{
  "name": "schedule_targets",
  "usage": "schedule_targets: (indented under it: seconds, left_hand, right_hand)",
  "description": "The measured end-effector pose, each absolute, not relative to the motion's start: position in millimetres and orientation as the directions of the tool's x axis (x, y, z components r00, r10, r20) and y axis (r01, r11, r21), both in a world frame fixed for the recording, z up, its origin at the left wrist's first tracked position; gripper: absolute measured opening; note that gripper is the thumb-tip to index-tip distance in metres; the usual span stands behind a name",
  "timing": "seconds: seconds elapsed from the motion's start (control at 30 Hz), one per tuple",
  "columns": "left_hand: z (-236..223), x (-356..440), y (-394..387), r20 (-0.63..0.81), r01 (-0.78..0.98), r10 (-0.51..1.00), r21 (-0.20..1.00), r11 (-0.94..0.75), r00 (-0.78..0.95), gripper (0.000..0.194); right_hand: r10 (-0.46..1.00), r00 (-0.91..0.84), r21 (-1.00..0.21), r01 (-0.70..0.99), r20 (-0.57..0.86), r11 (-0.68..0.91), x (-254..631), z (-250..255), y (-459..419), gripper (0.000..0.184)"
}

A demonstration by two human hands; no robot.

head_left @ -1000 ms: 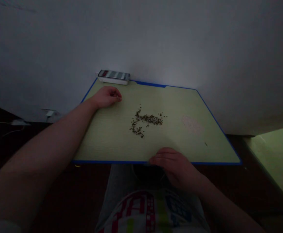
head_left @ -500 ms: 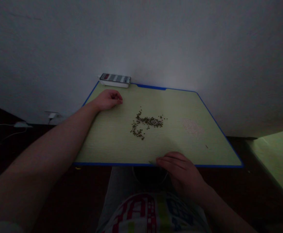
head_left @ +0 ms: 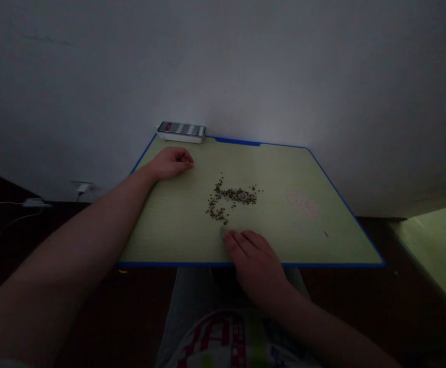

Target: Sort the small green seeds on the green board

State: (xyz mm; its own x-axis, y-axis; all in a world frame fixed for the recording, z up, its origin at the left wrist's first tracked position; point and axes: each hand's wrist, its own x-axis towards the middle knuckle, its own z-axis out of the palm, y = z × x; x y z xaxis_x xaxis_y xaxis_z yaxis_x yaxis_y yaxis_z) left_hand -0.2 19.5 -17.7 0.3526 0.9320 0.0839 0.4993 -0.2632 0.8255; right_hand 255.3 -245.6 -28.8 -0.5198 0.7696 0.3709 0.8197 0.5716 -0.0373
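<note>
My left hand (head_left: 172, 162) rests on the left part of a pale yellow-green tabletop (head_left: 177, 225). Its fingers are curled in towards the thumb; whatever they may hold is hidden. Near the front edge, my right hand (head_left: 254, 253) is over the board with fingers pressed together. At its fingertips shows a small, pale, thin piece (head_left: 224, 233), its kind unclear. Just beyond that piece lies a scattered pile of small dark grains (head_left: 238, 195), with a trail of them bending towards me. Pale grains (head_left: 302, 203) are spread on the right side.
A phone (head_left: 182, 128) lies on a white box (head_left: 180, 137) at the back left corner, by the wall. One small dark sliver (head_left: 326, 233) sits at the right. Blue trim (head_left: 337, 264) borders the table. A plug (head_left: 81, 189) and cables are low on the left.
My right hand has moved forward and left from the front edge onto the tabletop, bringing the pale piece close to the dark grains. My left hand stays in place.
</note>
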Motion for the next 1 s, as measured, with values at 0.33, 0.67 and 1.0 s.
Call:
schedule_targets:
  seconds: [0.33, 0.67, 1.0]
  left_hand:
    - [-17.2, -0.6, 20.1, 0.109, 0.506, 0.929, 0.814, -0.287, 0.353, 0.021]
    - [-18.4, -0.8, 20.5, 0.102, 0.493, 0.929, 0.824, -0.279, 0.356, 0.024]
    - [-16.7, -0.1, 18.6, 0.090, 0.493, 0.934, 0.829, -0.263, 0.347, 0.021]
  right_hand:
    - [0.870, -0.392, 0.040, 0.916, 0.298, 0.399, 284.0, -25.5, -244.5, 0.053]
    - [0.818, -0.492, -0.035, 0.851, 0.298, 0.525, 258.5, -26.8, -243.9, 0.051]
    - [0.879, -0.408, 0.046, 0.911, 0.247, 0.410, 271.9, -18.6, -233.3, 0.046]
